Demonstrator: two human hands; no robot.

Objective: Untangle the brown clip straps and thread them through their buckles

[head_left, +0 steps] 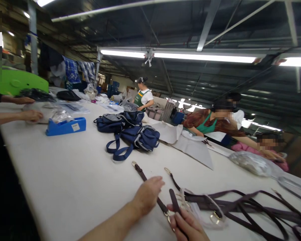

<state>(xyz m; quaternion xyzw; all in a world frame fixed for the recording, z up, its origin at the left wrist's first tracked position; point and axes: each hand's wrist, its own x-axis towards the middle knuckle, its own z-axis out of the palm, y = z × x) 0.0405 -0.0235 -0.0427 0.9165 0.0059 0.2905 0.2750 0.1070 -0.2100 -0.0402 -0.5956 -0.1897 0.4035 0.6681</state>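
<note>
- Fluorescent tubes light a factory hall where a long white table runs away from the camera, with other people at work along both its sides.
- Left hand lies palm down on the table, its fingers loosely together and resting on a dark brown strap that runs from under them out to a metal clasp beyond the fingertips.
- Right hand, at the bottom edge, pinches the end of a second strap between thumb and fingers; that strap end stands up just right of the left fingers.
- Just beyond the right fingers lies a clear plastic wrapper, and right of it a tangled heap of more straps.
- Step in hand looks like pulling single straps from the heap and laying them out; how firmly the right fingers grip is hard to tell, as the hand is cut off by the frame.
- Next move would call for a steady pinch on the strap end and a clear pull away from the tangle.
- Well beyond the fingers sit navy bags and a blue tape dispenser.
</note>
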